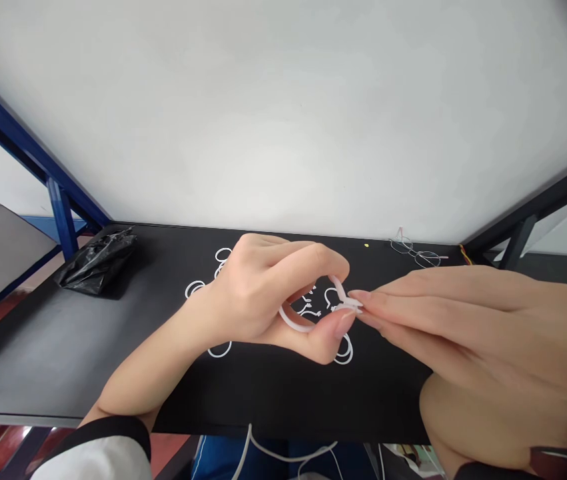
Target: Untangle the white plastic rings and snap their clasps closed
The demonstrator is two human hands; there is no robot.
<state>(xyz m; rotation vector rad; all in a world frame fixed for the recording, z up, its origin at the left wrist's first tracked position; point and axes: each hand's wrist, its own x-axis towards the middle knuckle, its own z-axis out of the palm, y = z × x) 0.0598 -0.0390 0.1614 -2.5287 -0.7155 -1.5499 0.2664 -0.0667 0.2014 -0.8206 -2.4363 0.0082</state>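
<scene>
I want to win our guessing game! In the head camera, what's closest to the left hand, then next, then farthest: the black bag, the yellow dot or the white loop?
1. The white loop: pinched in the left hand, touching it.
2. The yellow dot: just to its right, near the back of the table.
3. The black bag: far off at the left end.

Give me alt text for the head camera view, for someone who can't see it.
A left hand and right hand pinch a looped white tie above a black table. More white loops lie beneath; a black bag sits left.
</scene>
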